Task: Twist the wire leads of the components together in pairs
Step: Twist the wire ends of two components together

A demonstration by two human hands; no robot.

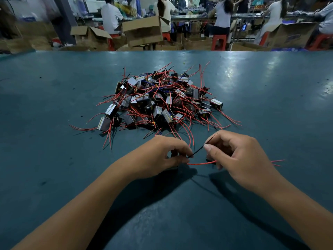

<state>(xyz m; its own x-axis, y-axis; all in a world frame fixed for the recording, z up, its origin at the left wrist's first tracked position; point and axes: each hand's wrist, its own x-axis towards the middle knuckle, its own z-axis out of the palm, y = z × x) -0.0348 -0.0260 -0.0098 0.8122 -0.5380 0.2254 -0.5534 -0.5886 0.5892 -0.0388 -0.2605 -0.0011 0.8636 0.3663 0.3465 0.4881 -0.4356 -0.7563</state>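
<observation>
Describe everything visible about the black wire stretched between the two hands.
The thin black insulated wire runs taut and slanted, above the teal table, from the left hand, low, up to the right hand, whose thumb and fingers pinch its upper end. Its lower end vanishes under the left fingers. A red wire curves just below it.

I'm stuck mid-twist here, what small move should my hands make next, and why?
Probably roll the right hand fingertips to wind the black lead, while the left hand holds its other end steady. The lead is stretched between both hands, and the red lead below still hangs separate.
</observation>
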